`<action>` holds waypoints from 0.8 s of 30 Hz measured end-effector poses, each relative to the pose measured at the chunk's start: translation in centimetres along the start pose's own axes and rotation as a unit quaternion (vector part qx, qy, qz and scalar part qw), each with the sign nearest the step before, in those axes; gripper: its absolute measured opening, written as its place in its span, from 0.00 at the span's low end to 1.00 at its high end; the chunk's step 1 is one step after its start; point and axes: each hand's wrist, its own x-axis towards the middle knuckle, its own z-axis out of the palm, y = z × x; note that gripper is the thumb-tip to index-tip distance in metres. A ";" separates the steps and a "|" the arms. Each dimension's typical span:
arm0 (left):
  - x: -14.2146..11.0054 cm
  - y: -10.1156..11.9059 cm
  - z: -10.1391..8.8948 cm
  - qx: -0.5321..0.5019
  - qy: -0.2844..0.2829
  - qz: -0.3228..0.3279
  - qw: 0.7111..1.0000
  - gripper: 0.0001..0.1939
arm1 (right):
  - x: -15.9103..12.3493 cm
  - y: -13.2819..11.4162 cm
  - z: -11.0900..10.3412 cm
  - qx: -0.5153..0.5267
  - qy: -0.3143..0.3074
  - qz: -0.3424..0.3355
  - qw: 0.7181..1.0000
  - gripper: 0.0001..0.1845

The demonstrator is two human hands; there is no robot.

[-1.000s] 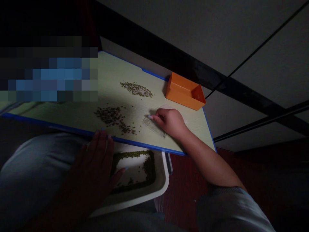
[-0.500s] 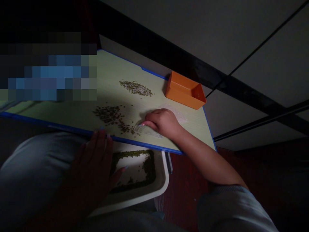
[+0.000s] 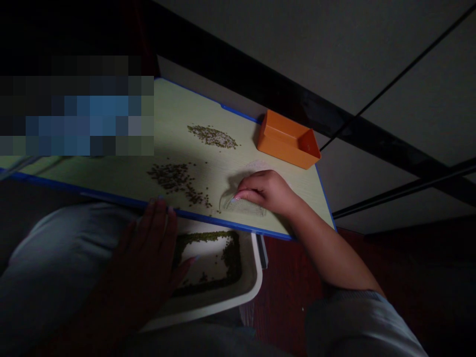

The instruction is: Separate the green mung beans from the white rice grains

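Observation:
My right hand [image 3: 266, 191] is closed in a pinch on a clear, see-through plastic piece with a curved edge, which looks like a protractor [image 3: 247, 207]. It lies low over the pale tabletop [image 3: 167, 109], just right of a loose pile of dark beans or grains [image 3: 173, 177]. Beyond is a second pile of green and pale grains [image 3: 213, 136]. Pale pinkish grains [image 3: 259, 165] show behind my right hand, partly covered by it. My left hand [image 3: 148, 248] is open and holds nothing, its fingertips at the table's blue front edge and its thumb over a white basin.
An orange box [image 3: 290, 144] stands at the table's far right corner. Below the front edge sits the white basin [image 3: 256, 277], with green grains [image 3: 232, 260] along its inner sides. Cabinet fronts [image 3: 372, 59] rise behind the table. The left side is blurred out by blocks.
My right hand has moved a little to the right with the clear protractor-like piece, away from the dark pile. My left hand has stayed at the table edge.

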 end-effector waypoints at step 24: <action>-0.1 0.0 0.1 -0.004 0.007 0.009 1.000 0.42 | 0.4 -0.4 1.0 0.002 -0.009 -0.008 1.000 0.23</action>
